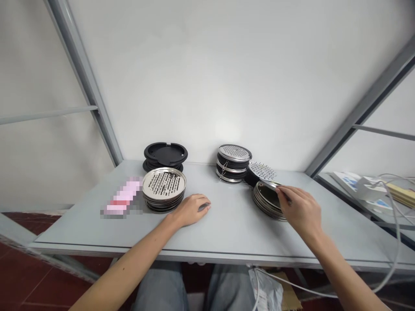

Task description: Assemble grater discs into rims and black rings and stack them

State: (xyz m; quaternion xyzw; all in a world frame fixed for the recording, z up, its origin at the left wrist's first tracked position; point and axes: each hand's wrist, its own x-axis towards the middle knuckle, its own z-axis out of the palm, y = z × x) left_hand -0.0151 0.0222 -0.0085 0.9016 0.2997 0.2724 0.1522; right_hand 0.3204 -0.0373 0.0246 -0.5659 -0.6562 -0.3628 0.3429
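Note:
My right hand [300,209] pinches the edge of a thin round metal disc [268,185], tilted up over a stack of similar metal-rimmed discs [263,205]. Most of the raised disc's far side is edge-on, so its face cannot be made out. My left hand [193,210] rests on the table with curled fingers; a dark patch shows between thumb and fingers, and what it is stays unclear. Beside its wrist stands a stack of round metal grater plates [164,183], the top one with rows of raised slots.
Behind the grater plates are stacked black round holders [166,153]. Clipped round graters [234,160] stand at the back centre, with another spiked grater plate [262,170] next to them. A blurred pink item [125,194] lies left on the grey table [223,235]. Cables hang at right.

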